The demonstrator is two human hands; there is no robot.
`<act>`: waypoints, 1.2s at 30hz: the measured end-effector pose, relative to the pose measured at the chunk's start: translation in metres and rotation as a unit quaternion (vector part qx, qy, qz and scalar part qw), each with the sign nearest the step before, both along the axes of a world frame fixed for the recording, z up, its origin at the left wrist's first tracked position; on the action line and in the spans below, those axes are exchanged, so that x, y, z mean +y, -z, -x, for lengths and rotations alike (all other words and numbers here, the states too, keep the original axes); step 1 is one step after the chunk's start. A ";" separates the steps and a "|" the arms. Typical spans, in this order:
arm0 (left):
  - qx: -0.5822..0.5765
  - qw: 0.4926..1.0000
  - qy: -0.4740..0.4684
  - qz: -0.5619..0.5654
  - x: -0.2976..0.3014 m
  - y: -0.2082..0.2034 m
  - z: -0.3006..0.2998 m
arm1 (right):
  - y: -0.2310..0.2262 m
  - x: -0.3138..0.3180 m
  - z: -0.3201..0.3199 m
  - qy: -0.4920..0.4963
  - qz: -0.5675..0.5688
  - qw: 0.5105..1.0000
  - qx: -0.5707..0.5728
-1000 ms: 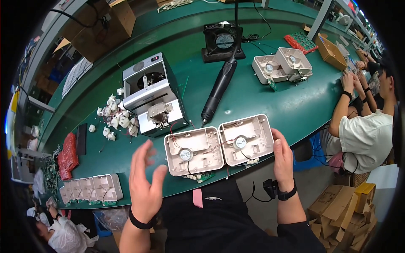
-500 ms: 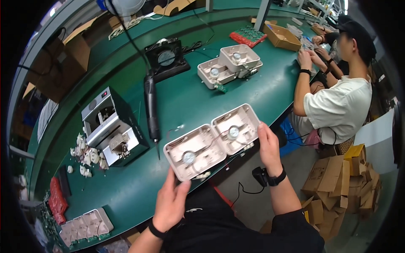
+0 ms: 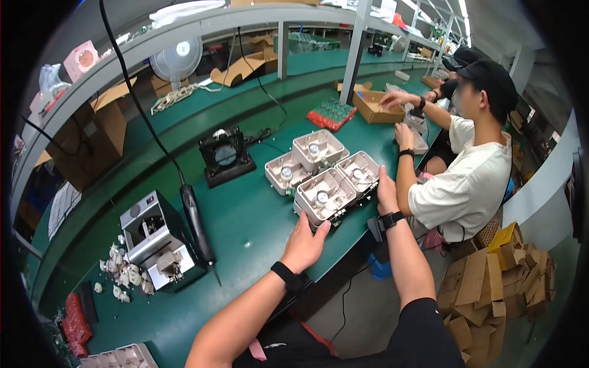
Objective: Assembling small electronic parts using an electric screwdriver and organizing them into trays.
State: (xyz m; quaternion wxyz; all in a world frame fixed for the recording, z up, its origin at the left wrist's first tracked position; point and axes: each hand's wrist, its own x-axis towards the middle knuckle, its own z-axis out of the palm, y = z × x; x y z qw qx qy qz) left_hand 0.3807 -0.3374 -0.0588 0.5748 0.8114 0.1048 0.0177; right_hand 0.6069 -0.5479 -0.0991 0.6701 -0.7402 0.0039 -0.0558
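A joined pair of pale grey plastic housings (image 3: 324,210), open side up, is between my two hands. Each housing has a round silver disc and thin wires inside. My left hand (image 3: 305,245) grips the near left corner, thumb at the front wall. My right hand (image 3: 386,194) holds the right end, its fingers along the side. The pair is close against other pale housings (image 3: 318,147) just beyond; whether its underside rests fully on the bench, I cannot tell. Small green circuit boards show along its front side.
On the green bench (image 3: 245,245) are a hanging electric screwdriver (image 3: 196,218), a black fan (image 3: 224,154), a silver-and-black machine (image 3: 153,236) and white parts (image 3: 126,270). Green boards on red wrap (image 3: 331,114) lie beyond. A co-worker (image 3: 466,178) sits right, by a cardboard box (image 3: 375,109).
My hands have carried the housing pair forward, away from my body, to beside the other housings. My view has tilted up. The co-worker's one hand now reaches over the cardboard box.
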 end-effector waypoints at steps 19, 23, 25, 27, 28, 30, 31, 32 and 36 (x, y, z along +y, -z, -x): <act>-0.094 0.995 -0.020 -0.026 0.079 -0.056 0.169 | 0.056 -0.033 0.033 -0.065 0.190 0.961 -0.188; -0.106 0.967 -0.224 -0.061 0.117 -0.058 0.297 | 0.008 0.025 0.181 -0.104 0.205 0.963 -0.137; -0.097 0.917 -0.355 -0.155 0.137 -0.069 0.363 | -0.004 0.052 0.242 -0.157 0.347 0.906 -0.182; -0.060 0.842 -0.489 -0.220 0.167 -0.074 0.410 | -0.036 0.095 0.307 -0.214 0.386 0.861 -0.255; -0.034 0.784 -0.555 -0.278 0.189 -0.069 0.445 | -0.049 0.116 0.334 -0.277 0.410 0.804 -0.328; 0.019 0.681 -0.598 -0.421 0.241 -0.059 0.514 | -0.058 0.137 0.372 -0.366 0.391 0.780 -0.324; 0.054 0.619 -0.594 -0.511 0.264 -0.060 0.554 | -0.059 0.148 0.385 -0.455 0.365 0.751 -0.311; 0.091 0.561 -0.596 -0.567 0.289 -0.055 0.596 | -0.061 0.159 0.393 -0.464 0.355 0.748 -0.314; 0.240 0.534 -0.621 -0.521 0.339 -0.034 0.713 | -0.075 0.195 0.429 -0.585 0.310 0.686 -0.301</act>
